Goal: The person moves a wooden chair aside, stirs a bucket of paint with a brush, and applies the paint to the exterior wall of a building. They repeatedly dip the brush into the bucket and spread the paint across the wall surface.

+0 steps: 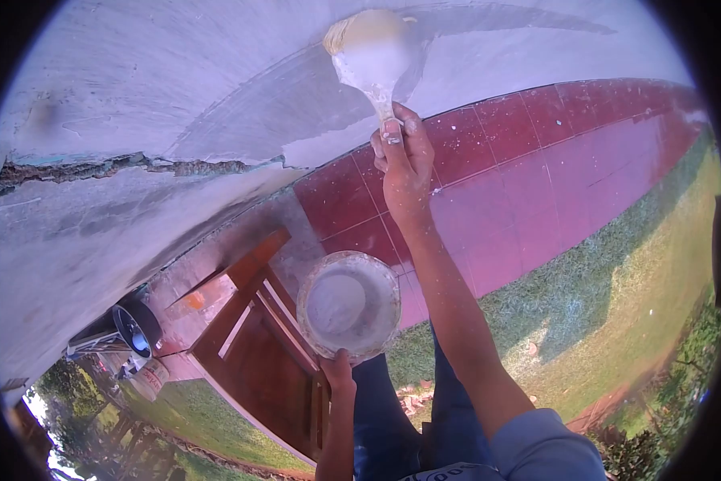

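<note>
A wide paintbrush (pixel 373 60) with pale bristles and a paint-smeared white body presses against the wall at the top of the view. My right hand (pixel 406 160) is closed around its handle, thumb along the front. Wet-looking grey paint streaks run to both sides of the bristles. Lower down, my left hand (pixel 338 370) grips the near rim of a round paint tub (pixel 391 309). Whitish paint (pixel 335 303) shows inside the tub, and its rim is crusted. Most of the left fingers are hidden behind or under the tub.
The white wall (pixel 136 80) has a rough crack (pixel 104 170) on the left. Red floor tiles (pixel 505 128) run along its foot, speckled with paint. A wooden chair or bench (pixel 256 353) stands left of my legs. Beyond are a black bucket (pixel 136 329) and grass (pixel 569 313).
</note>
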Tool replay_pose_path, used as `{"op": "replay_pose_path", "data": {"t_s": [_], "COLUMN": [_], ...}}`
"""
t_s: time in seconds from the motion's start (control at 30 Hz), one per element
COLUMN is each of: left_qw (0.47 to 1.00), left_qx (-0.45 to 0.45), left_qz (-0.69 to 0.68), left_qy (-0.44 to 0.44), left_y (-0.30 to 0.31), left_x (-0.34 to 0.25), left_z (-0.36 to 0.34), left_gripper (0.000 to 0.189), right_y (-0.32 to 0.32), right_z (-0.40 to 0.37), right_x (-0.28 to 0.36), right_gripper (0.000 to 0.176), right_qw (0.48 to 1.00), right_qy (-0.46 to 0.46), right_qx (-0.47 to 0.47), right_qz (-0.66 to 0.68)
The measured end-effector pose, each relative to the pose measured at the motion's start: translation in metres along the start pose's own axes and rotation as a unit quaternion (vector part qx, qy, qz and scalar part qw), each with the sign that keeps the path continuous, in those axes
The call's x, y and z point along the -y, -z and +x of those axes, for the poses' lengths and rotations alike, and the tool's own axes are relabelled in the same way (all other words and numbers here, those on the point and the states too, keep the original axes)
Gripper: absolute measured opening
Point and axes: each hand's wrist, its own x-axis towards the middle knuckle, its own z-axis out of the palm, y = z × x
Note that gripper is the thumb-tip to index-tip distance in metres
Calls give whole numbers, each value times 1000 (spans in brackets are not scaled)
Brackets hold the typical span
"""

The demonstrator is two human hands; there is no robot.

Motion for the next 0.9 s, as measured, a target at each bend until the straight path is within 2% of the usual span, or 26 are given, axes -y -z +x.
{"op": "replay_pose_path", "data": {"t_s": [0.07,0.13,0.17,0.23,0.27,0.33,0.37,0.43,0.57,0.67,0.7,0.73,0.8,0.83,0.9], "left_qw": [1000,997,997,998,998,994,994,995,995,993,995,995,996,996,995], "left_qx": [8,9,8,4,2,9,8,5,17,42,37,31,29,30,42], "left_qz": [-22,-31,-30,-51,-51,-105,-106,-100,-94,-96,-95,-93,-88,-85,-85], "left_qy": [-21,67,66,-29,-25,-22,-19,28,40,53,20,-10,-7,-4,-10], "left_y": [-7,-7,-2,10,11,10,8,10,29,34,32,33,38,40,48], "left_x": [-31,-55,-51,-35,-38,-45,-49,-54,-28,-30,-34,-36,-35,-33,-26], "left_z": [-12,-18,-12,0,0,-3,-3,-6,9,11,5,2,5,6,10], "left_gripper": [63,65,65,67,67,70,70,74,77,78,69,62,62,63,63], "right_y": [23,64,73,85,75,58,40,-2,-26,11,26,35,53,66,90], "right_z": [14,14,13,1,-6,-22,-27,-39,-6,14,13,8,-1,-2,1], "right_x": [-73,-148,-149,-153,-141,-100,-73,-32,-69,-171,-192,-198,-204,-212,-228], "right_gripper": [25,22,22,21,21,20,20,20,23,27,28,28,28,28,29], "right_qw": [991,970,970,949,948,983,982,998,997,980,971,971,940,939,885], "right_qy": [-130,-242,-242,-285,-289,-167,-169,-60,-31,-189,-233,-235,-321,-322,-381], "right_qx": [11,-9,-9,-59,-58,-20,-19,21,56,55,49,48,-60,-62,-86], "right_qz": [21,-24,-22,-121,-123,-76,-79,-4,41,19,16,18,-102,-104,-254]}}
